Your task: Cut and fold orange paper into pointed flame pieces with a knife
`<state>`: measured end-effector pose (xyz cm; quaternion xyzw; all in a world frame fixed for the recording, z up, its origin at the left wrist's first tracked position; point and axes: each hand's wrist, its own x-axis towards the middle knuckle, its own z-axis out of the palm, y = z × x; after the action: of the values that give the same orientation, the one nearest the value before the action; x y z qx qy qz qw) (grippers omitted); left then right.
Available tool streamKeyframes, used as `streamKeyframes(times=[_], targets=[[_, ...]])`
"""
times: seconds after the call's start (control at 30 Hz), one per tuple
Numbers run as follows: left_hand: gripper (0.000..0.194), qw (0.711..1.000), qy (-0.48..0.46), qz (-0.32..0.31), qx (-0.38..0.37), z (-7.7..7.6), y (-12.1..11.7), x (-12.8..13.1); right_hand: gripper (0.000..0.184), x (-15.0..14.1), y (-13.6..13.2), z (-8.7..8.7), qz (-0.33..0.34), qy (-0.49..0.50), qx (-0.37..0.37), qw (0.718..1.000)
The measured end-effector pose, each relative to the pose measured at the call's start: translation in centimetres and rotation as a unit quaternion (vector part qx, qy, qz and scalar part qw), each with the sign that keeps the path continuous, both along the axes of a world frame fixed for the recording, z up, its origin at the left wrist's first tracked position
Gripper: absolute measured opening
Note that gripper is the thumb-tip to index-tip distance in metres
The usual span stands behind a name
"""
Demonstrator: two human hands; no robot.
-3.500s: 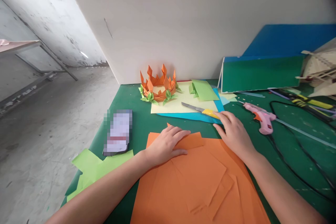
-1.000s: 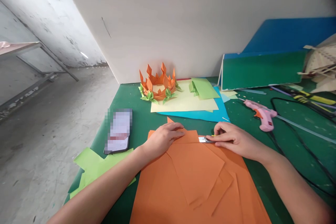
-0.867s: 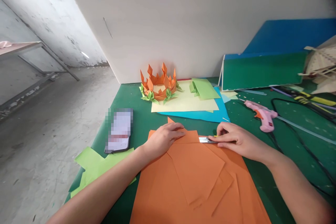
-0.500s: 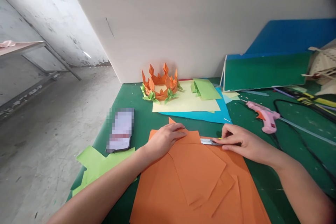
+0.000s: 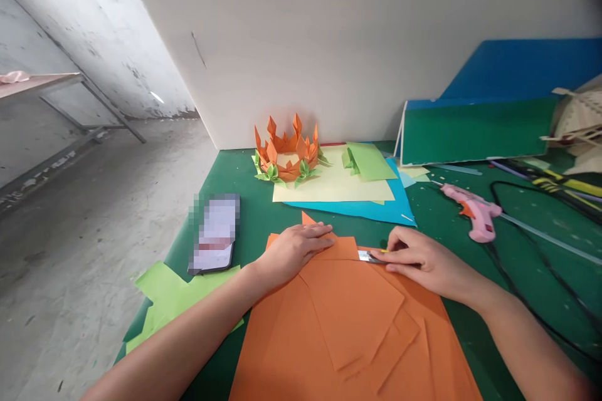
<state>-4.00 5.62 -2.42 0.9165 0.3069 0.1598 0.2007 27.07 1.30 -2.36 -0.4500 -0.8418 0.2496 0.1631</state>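
Fingers stretched out, my left hand (image 5: 295,249) lies flat on a folded piece of orange paper (image 5: 345,247), pressing it down. A fold or edge runs across this piece, just right of my fingers. In my right hand (image 5: 416,257) is a utility knife (image 5: 365,255), pinched between thumb and fingers. Its silvery blade points left and its tip is hidden at the right end of the folded piece. Underneath lie several larger sheets of orange paper (image 5: 291,351), loosely overlapping.
An orange paper crown (image 5: 286,170) with green leaves stands behind, beside cream paper (image 5: 333,191) and blue paper (image 5: 399,210). A phone (image 5: 217,232) and green paper pieces (image 5: 188,294) lie left. A pink glue gun (image 5: 475,210) with its cord lies right, before a green board (image 5: 477,131).
My right hand has slid slightly left with the utility knife, and less of the blade shows beside the folded paper. My left hand stays in place.
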Motion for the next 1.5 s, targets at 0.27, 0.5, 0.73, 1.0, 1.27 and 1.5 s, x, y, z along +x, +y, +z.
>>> streamKeyframes(times=[0.27,0.5,0.73,1.0,1.27,1.5], targets=[[0.034,1.0,0.008,-0.006,-0.004,0.0,0.1,0.0,0.025,0.1,-0.1,0.2,-0.005,-0.012,-0.035,0.999],[0.05,0.999,0.009,-0.03,-0.015,0.2,0.4,-0.6,0.029,-1.0,-0.1,-0.1,0.019,-0.013,-0.004,1.0],[0.056,0.999,0.004,-0.047,-0.017,-0.5,0.8,-0.9,0.03,-2.1,-0.4,0.0,0.03,-0.017,-0.002,0.999],[0.048,0.998,0.055,-0.044,0.0,-0.1,0.5,-0.9,0.031,-1.7,-0.5,0.3,0.028,-0.032,-0.013,0.999],[0.047,0.997,0.062,-0.049,0.007,-0.1,0.7,-0.9,0.032,-2.5,-0.6,0.1,0.045,-0.028,0.003,0.999],[0.048,0.997,0.054,-0.055,-0.003,-0.1,0.8,-1.0,0.032,-2.8,-0.7,0.5,0.04,-0.037,0.009,0.998]])
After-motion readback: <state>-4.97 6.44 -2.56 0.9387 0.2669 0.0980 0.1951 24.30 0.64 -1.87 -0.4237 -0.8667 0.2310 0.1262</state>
